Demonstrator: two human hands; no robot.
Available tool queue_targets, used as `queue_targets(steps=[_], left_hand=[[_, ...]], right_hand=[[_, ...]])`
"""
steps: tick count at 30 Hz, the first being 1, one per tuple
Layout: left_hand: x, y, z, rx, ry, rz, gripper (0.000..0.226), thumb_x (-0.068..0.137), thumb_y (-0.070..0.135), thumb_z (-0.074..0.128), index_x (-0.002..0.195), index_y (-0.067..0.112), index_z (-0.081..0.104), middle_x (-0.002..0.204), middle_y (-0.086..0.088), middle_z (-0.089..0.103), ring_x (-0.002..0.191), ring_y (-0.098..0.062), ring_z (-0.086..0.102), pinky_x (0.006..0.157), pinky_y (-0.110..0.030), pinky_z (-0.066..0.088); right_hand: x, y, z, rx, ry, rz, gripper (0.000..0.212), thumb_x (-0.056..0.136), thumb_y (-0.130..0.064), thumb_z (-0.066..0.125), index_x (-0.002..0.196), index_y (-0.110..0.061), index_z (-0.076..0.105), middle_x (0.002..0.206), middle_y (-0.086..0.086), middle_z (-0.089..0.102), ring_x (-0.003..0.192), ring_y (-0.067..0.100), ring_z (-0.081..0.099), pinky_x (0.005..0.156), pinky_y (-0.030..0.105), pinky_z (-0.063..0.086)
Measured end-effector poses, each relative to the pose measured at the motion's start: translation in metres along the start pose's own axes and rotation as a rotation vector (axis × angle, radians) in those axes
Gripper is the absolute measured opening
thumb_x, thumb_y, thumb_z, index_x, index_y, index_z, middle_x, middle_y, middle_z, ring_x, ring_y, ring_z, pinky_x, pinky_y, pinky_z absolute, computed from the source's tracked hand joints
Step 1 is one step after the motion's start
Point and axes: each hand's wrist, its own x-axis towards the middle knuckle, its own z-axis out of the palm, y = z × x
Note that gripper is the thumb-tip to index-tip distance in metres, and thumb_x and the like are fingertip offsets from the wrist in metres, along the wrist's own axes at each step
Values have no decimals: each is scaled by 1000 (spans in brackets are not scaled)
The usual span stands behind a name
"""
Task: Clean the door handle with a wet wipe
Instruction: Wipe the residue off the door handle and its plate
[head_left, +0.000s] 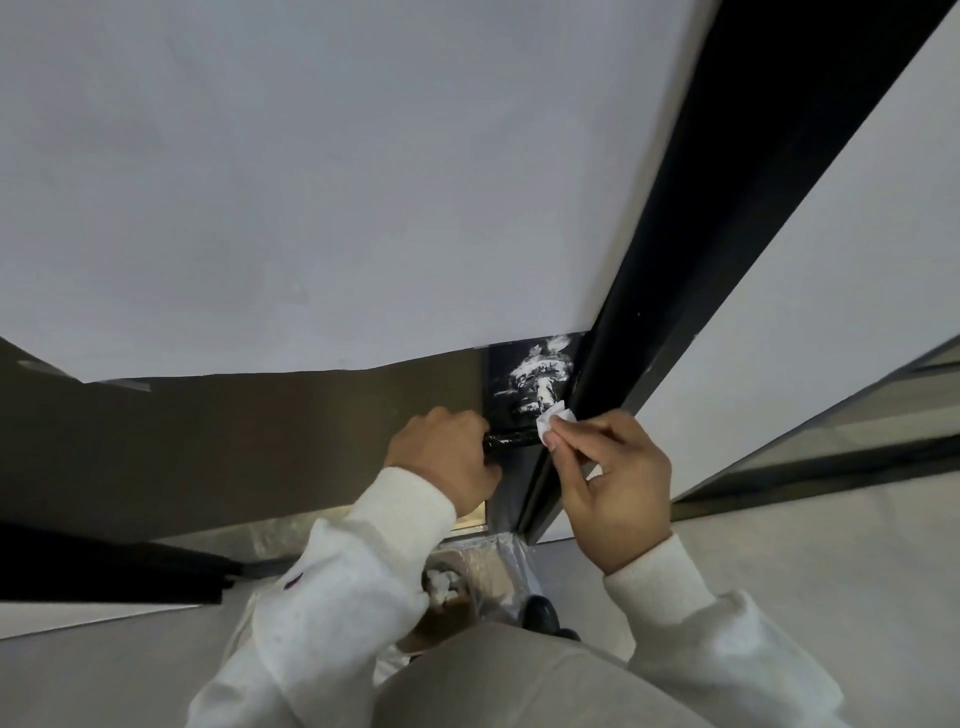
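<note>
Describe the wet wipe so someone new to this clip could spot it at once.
Follow the black door frame down to the smeared dark plate. Just below it, the right hand pinches the wet wipe against the door handle. It is the only small, crumpled white scrap there.

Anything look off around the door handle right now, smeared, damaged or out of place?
Yes. The dark plate above the door handle carries white smears, like streaky residue, not yet wiped. The right hand pinches the wet wipe at the plate's lower edge; the left hand grips the handle. No damage is visible.
</note>
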Motion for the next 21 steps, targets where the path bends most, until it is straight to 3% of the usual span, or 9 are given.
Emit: queue_targets(steps=[3, 6, 8, 11, 13, 15, 18, 21], left_hand=[[-1, -1, 1, -1, 13, 5, 17, 82, 38, 60, 93, 26, 65, 84, -2, 52, 90, -33, 61, 75, -37, 54], [-1, -2, 2, -12, 26, 2, 16, 82, 37, 61, 93, 26, 64, 83, -2, 53, 88, -33, 62, 73, -36, 54], [-2, -1, 2, -7, 31, -7, 17, 83, 38, 63, 93, 24, 63, 84, -3, 56, 86, -33, 64, 75, -38, 57], [-2, -1, 2, -4, 37, -26, 26, 82, 44, 63, 97, 23, 65, 90, -5, 62, 86, -34, 64, 77, -40, 58], [-2, 0, 2, -12, 37, -36, 27, 82, 45, 63, 96, 22, 65, 89, -5, 62, 85, -33, 63, 76, -39, 58], [-3, 1, 2, -15, 44, -44, 27, 83, 44, 64, 98, 22, 66, 90, -5, 62, 86, -32, 63, 76, -38, 57], [-5, 2, 2, -11, 68, -46, 24, 85, 39, 63, 102, 22, 66, 94, -7, 60, 94, -34, 63, 78, -38, 55], [-5, 4, 2, 4, 70, -47, 25, 86, 39, 62, 104, 21, 64, 100, -8, 61, 91, -33, 60, 75, -37, 52]], right_hand=[[7, -6, -4, 14, -15, 99, 16, 89, -24, 71, 99, -17, 81, 83, 1, 65, 69, 11, 63, 68, 29, 53], [12, -15, -4, -174, -185, -58, 14, 87, -14, 65, 90, -10, 78, 84, 7, 55, 65, 21, 58, 63, 31, 49], [19, -24, -4, -335, -324, -106, 5, 80, -3, 66, 76, -4, 67, 83, 8, 45, 63, 28, 50, 56, 30, 38], [31, -45, 0, -466, -514, -47, 20, 78, 6, 60, 71, -9, 51, 102, 13, 44, 82, 31, 48, 62, 33, 34], [37, -56, 0, -504, -614, -2, 13, 85, 4, 52, 81, -8, 57, 119, 13, 40, 97, 34, 47, 71, 38, 43], [40, -52, -4, -497, -622, -21, 13, 86, 4, 52, 85, -6, 60, 116, 13, 40, 90, 32, 46, 70, 37, 42], [39, -31, -13, -399, -617, -45, 18, 83, 5, 60, 73, -10, 55, 95, 8, 41, 70, 29, 46, 59, 32, 35], [37, -36, -10, -425, -614, -106, 13, 79, 9, 60, 77, -4, 61, 99, 12, 48, 82, 35, 53, 62, 33, 42]])
